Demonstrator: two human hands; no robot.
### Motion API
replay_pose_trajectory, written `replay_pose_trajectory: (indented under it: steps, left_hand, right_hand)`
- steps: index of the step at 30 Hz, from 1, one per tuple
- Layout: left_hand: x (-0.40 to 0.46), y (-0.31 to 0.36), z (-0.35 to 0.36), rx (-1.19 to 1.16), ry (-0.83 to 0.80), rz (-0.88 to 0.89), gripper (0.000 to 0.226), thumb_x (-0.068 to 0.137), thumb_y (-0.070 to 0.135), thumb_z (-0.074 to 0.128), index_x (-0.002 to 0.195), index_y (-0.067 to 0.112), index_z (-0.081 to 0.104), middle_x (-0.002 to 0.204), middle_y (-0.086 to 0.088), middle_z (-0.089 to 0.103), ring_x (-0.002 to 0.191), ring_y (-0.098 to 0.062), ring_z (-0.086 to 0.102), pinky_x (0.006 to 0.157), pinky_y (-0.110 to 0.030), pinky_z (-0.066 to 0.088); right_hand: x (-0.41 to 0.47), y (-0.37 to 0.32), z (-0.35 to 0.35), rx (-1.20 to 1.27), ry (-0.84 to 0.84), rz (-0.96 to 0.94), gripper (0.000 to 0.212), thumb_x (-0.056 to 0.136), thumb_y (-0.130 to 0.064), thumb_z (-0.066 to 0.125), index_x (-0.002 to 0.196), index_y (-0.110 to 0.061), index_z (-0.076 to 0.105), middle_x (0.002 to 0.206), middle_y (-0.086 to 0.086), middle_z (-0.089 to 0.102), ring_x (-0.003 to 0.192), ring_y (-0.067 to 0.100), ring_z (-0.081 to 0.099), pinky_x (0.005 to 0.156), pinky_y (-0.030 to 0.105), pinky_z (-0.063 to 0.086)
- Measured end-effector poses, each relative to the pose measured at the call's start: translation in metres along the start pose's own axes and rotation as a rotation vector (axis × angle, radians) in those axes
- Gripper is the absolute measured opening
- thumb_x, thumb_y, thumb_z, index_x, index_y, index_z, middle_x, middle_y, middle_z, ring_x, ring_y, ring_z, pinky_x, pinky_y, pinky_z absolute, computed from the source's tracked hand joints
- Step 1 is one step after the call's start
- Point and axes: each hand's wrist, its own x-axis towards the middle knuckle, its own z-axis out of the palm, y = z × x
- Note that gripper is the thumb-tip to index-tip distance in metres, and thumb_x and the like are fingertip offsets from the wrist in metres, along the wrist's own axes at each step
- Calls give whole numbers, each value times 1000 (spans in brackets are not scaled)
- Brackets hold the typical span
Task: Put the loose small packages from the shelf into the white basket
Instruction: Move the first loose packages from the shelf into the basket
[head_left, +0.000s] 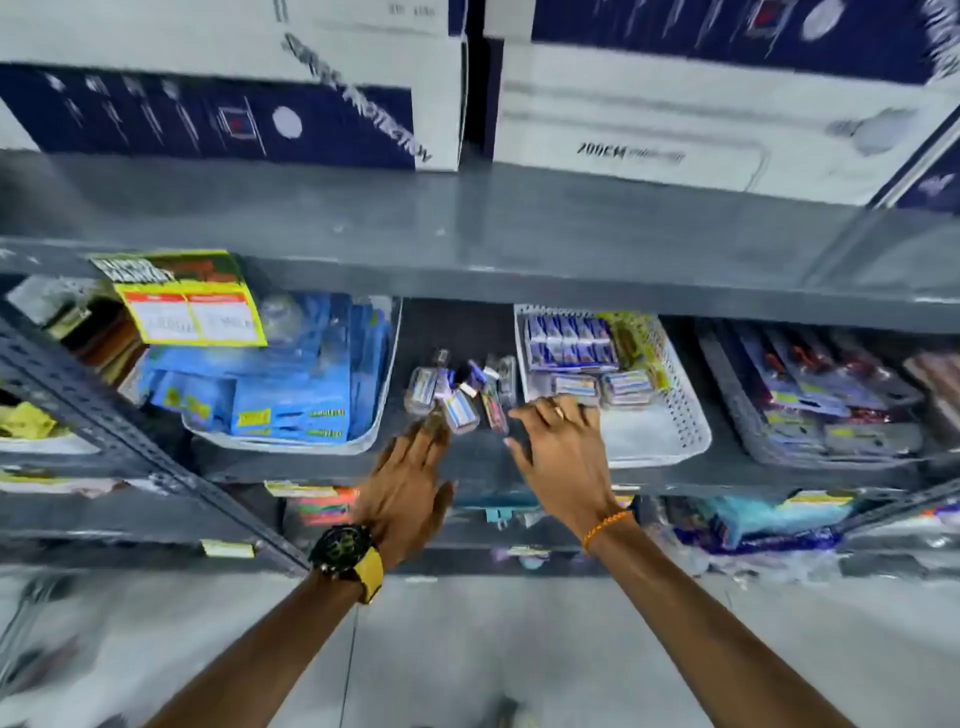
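On the far left a grey perforated shelf upright (104, 415) slants across the view, and just to its right a clear bin (374, 415) holds blue carded packs, with a yellow price label (192, 312) standing above them. Next comes the left hand (410, 488), wearing a black watch with a yellow strap (348, 556); it lies flat and open with the fingers stretched forward, the fingertips (431, 423) right at the near edge of the loose small packages (462, 395) and gripping nothing. Those packages lie in a jumbled cluster on the dark shelf board (467, 457), in the gap between the clear bin and the white basket (675, 431). The right hand (561, 457), with an orange cord at the wrist, is spread open and empty, its fingers reaching over the basket's near left corner, just beside the cluster. The basket already holds rows of similar small packs at the back. Farther right sits a grey tray (753, 441) of carded goods. Large blue-and-white cartons (675, 119) rest on the shelf above.
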Motion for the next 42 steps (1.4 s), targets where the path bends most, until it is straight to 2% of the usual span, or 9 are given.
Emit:
replay_pose_trajectory:
  steps: [6, 10, 16, 20, 26, 31, 35, 38, 42]
  left_hand:
    - [20, -27, 57, -79, -147, -123, 69, 93, 45, 39, 146, 3, 48, 152, -20, 50, 132, -42, 54, 109, -57, 43]
    - [29, -31, 63, -111, -100, -148, 69, 96, 46, 41, 152, 6, 39, 158, -17, 40, 141, -37, 41, 118, -51, 34]
    - [34, -36, 75, -131, 53, -239, 60, 97, 46, 41, 131, -1, 51, 129, -24, 54, 112, -43, 52, 98, -55, 48]
    - [34, -34, 81, -128, 57, -211, 59, 99, 46, 37, 135, 2, 50, 136, -23, 53, 117, -44, 53, 99, -55, 49]
    - [39, -40, 86, -136, 43, -173, 66, 98, 45, 38, 146, 1, 44, 149, -25, 47, 135, -43, 47, 118, -55, 34]
    - [38, -38, 83, -209, 116, -175, 61, 96, 42, 48, 142, 2, 43, 146, -21, 43, 132, -42, 43, 110, -55, 42]
    - [49, -35, 79, -228, 227, -154, 62, 94, 35, 54, 145, 2, 40, 148, -22, 39, 137, -43, 37, 116, -53, 35]
    - [53, -35, 81, -267, 251, -195, 65, 94, 36, 54, 146, 1, 38, 149, -23, 38, 136, -41, 38, 113, -54, 38]
    - [53, -39, 90, -284, 220, -254, 88, 92, 47, 50, 157, -2, 15, 166, -25, 14, 154, -40, 14, 124, -55, 21]
  right_hand:
    - [31, -6, 52, -121, -171, 116, 27, 85, -44, 66, 87, -18, 74, 88, -1, 74, 106, 29, 56, 84, 43, 31]
    - [43, -13, 65, -120, -218, 169, 34, 84, -46, 69, 76, -14, 73, 82, 3, 76, 118, 29, 52, 97, 50, 27]
    - [46, -12, 83, -78, -213, 210, 32, 84, -47, 70, 81, -15, 73, 86, 2, 77, 121, 25, 49, 101, 51, 26]
    - [45, -9, 86, -31, -173, 235, 30, 84, -43, 68, 75, -14, 70, 79, 1, 76, 120, 24, 52, 104, 54, 29]
    - [47, -5, 85, -34, -27, 258, 30, 81, -43, 65, 77, -15, 73, 80, 0, 76, 107, 25, 54, 97, 51, 31]
    - [47, 2, 83, -36, 34, 250, 28, 82, -43, 59, 78, -18, 72, 80, -2, 74, 102, 24, 55, 92, 47, 29]
    - [49, 5, 83, -31, 52, 257, 29, 82, -45, 60, 79, -19, 72, 81, -2, 72, 98, 23, 55, 91, 46, 29]
    - [49, 9, 83, -19, 69, 249, 29, 83, -46, 60, 85, -20, 74, 80, -2, 73, 97, 23, 56, 90, 45, 30]
    - [48, 12, 83, -4, 82, 259, 33, 86, -49, 58, 85, -20, 75, 79, -2, 73, 94, 23, 56, 88, 45, 31]
